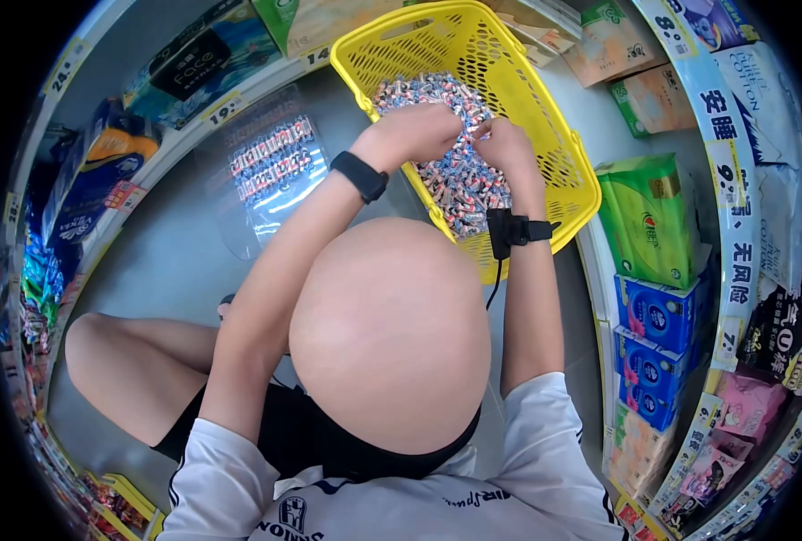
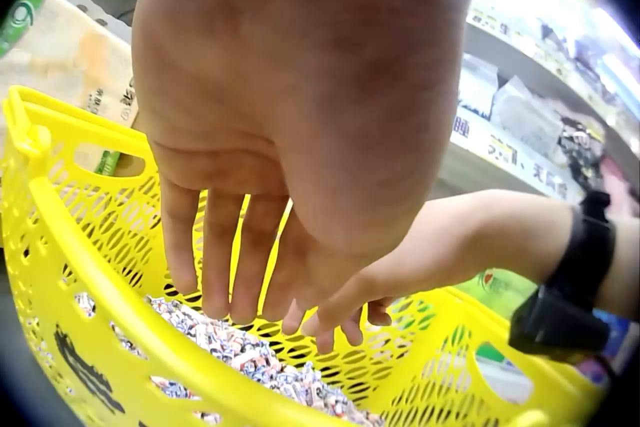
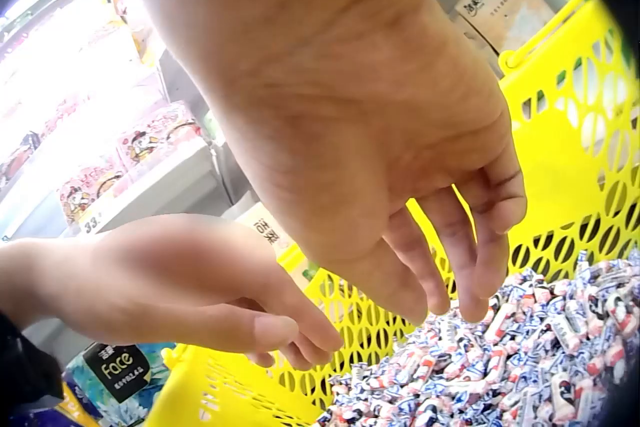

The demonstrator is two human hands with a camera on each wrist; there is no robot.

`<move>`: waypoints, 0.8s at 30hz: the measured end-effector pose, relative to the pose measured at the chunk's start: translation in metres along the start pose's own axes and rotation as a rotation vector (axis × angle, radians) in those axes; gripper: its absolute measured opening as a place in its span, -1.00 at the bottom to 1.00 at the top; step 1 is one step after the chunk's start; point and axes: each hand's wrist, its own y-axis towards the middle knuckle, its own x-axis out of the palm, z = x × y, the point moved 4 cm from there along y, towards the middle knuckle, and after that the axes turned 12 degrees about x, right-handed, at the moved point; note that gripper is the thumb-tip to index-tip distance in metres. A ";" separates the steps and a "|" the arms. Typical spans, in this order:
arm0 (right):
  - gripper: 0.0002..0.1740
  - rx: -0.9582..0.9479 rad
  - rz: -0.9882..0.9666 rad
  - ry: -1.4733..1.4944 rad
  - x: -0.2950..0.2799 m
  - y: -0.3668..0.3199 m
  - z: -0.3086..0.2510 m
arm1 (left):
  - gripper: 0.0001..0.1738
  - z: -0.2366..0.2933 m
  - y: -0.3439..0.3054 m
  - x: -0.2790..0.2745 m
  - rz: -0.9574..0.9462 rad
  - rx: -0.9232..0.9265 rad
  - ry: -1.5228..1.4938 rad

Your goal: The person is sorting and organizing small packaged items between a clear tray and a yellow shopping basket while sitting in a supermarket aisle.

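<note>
A yellow perforated basket holds a heap of small wrapped candies in white, blue and red wrappers. Over the heap is my left hand, its fingers fairly straight and pointing down in the left wrist view, with nothing seen in them. Facing it, my right hand hangs above the candies, fingers loosely bent and thumb apart in the right wrist view; no candy shows in its grasp. On the floor left of the basket lies a clear plastic sheet with rows of similar candies along it.
Shelves with price tags curve around both sides. Green tissue packs and blue packs stand close by the basket's right. A dark tissue box sits on the left shelf. My bent leg rests on the grey floor.
</note>
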 end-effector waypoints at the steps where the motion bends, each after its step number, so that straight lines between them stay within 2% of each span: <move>1: -0.74 0.008 -0.004 0.004 0.009 0.011 0.010 | -0.83 0.004 0.007 0.000 -0.007 0.005 -0.004; 3: -0.66 0.027 -0.020 -0.020 0.031 0.031 0.029 | -0.83 0.006 0.019 0.008 -0.261 -0.043 0.117; 4: -0.64 0.028 -0.034 -0.026 0.039 0.037 0.033 | -0.79 0.004 0.025 0.014 -0.319 -0.039 0.122; 7: -0.66 0.115 -0.136 -0.035 0.064 0.051 0.052 | -0.82 0.000 0.038 0.024 -0.341 -0.012 0.123; 8: -0.70 0.126 -0.148 -0.043 0.075 0.056 0.058 | -0.80 0.000 0.042 0.025 -0.405 -0.065 0.127; 11: -0.69 0.134 -0.260 -0.065 0.073 0.045 0.056 | -0.77 -0.010 0.054 0.044 -0.469 -0.089 0.086; 17: -0.81 0.173 -0.160 0.069 0.086 0.055 0.073 | -0.72 -0.001 0.073 0.071 -0.557 -0.089 0.090; 21: -0.76 0.191 -0.124 0.050 0.094 0.059 0.087 | -0.71 0.008 0.085 0.084 -0.601 -0.036 -0.010; 23: -0.54 0.255 -0.288 0.136 0.092 0.056 0.090 | -0.69 0.012 0.089 0.086 -0.622 -0.035 -0.004; 24: -0.53 0.260 -0.267 0.106 0.093 0.056 0.089 | -0.68 0.012 0.089 0.091 -0.584 -0.018 -0.015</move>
